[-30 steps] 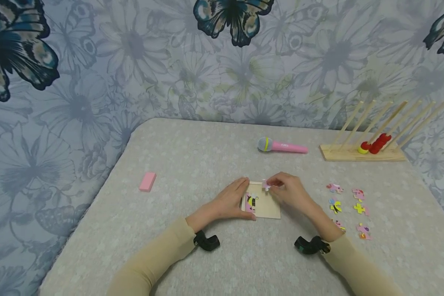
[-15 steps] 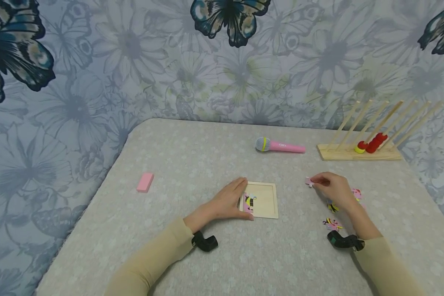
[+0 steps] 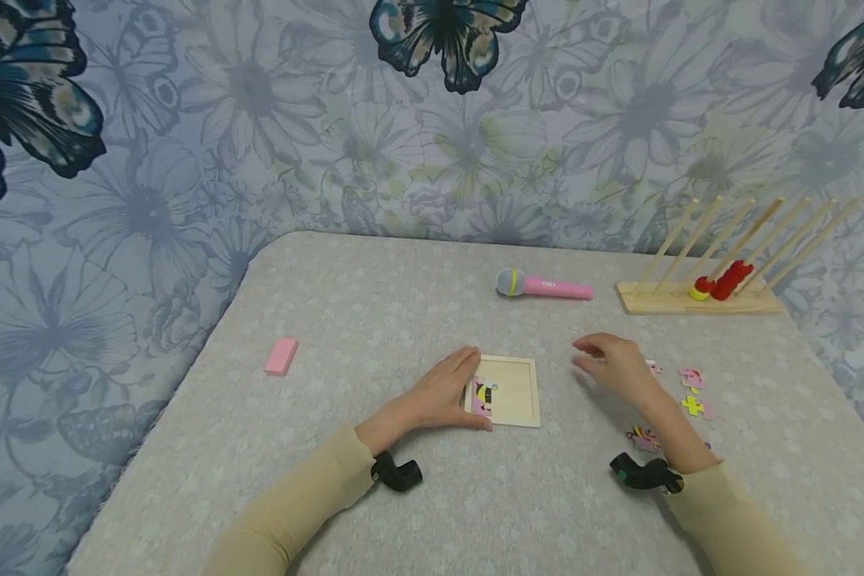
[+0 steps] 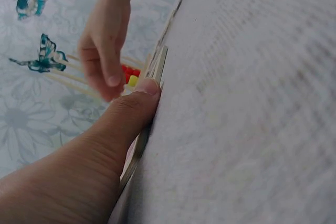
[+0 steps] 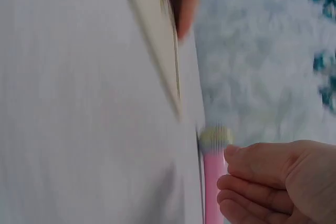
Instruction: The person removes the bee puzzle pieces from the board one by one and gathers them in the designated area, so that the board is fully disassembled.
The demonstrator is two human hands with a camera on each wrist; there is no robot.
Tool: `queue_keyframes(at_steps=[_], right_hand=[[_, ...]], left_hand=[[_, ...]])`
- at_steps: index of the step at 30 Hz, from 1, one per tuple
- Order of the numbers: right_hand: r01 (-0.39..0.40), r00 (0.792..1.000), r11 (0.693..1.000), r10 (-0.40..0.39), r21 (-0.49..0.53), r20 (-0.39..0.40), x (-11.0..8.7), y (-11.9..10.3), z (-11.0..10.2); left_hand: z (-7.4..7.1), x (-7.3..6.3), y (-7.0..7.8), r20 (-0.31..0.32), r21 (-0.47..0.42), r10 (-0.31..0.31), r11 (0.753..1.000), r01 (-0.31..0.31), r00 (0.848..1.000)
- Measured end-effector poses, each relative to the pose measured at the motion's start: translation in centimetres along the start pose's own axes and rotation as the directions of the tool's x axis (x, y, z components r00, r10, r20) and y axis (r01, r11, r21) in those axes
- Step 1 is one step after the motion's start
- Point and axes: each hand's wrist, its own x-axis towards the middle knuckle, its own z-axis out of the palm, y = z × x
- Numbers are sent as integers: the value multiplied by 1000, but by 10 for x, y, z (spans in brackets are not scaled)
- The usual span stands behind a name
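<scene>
In the head view my left hand (image 3: 442, 392) holds the shallow wooden puzzle tray (image 3: 517, 392) by its left side, thumb at the near edge and fingers at the far edge. A pink, yellow and black picture piece (image 3: 482, 396) lies inside the tray along its left side. My right hand (image 3: 612, 368) hovers right of the tray, fingers loosely bent, thumb and forefinger apart in the head view; I see no piece between them. Several jigsaw pieces (image 3: 691, 378) lie to its right, some hidden under the hand and forearm. The right wrist view is blurred.
A pink toy microphone (image 3: 547, 286) lies behind the tray. At the back right stands a wooden peg stand (image 3: 698, 300) with red and yellow beads. A pink block (image 3: 282, 357) is on the left of the cloth-covered table (image 3: 374, 296). Patterned wall behind.
My right hand went from the tray out to the right with a jigsaw piece pinched, and is now slightly back leftward without a visible piece. The left hand stays at the tray.
</scene>
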Motion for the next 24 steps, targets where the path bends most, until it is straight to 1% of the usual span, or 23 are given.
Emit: queue_keyframes(at_steps=[2, 5, 7, 9, 13, 17, 24], right_hand=[[73, 997, 997, -73, 31, 26, 4, -22, 17], [157, 983, 985, -163, 74, 89, 9, -51, 42], [195, 972, 976, -205, 95, 118, 11, -64, 56], [208, 967, 973, -220, 102, 125, 12, -73, 67], [232, 964, 968, -242, 101, 109, 15, -77, 79], [266, 957, 960, -274, 90, 94, 16, -78, 83], [259, 958, 959, -270, 112, 93, 16, -79, 84]], left_hand=[[0, 0, 0, -1, 3, 1, 1000, -1, 1000], [-1, 0, 1, -9, 4, 10, 1000, -10, 1000], [-1, 0, 1, -12, 4, 15, 1000, -15, 1000], [-1, -1, 0, -14, 3, 19, 1000, -19, 1000], [-1, 0, 0, -5, 3, 20, 1000, -20, 1000], [-2, -1, 1, 0, 3, 20, 1000, -20, 1000], [-4, -1, 1, -6, 12, 34, 999, -34, 999]])
